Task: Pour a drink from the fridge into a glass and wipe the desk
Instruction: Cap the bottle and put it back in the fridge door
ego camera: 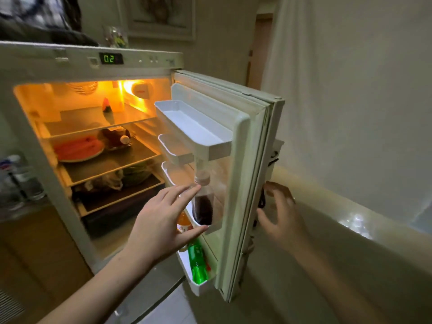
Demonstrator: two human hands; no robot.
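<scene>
Head view: fridge (70, 66) display reads "02"; bottle labels (183, 226) unreadable.

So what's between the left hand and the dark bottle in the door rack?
Nothing. In the head view the left hand is open, with its fingers reaching just short of the dark bottle; only a bare gap remains.

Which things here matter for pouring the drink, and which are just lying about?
For the job: dark drink bottle, green bottle, orange bottle, fridge door, left hand, right hand.
Just there: watermelon plate, water bottles.
</scene>
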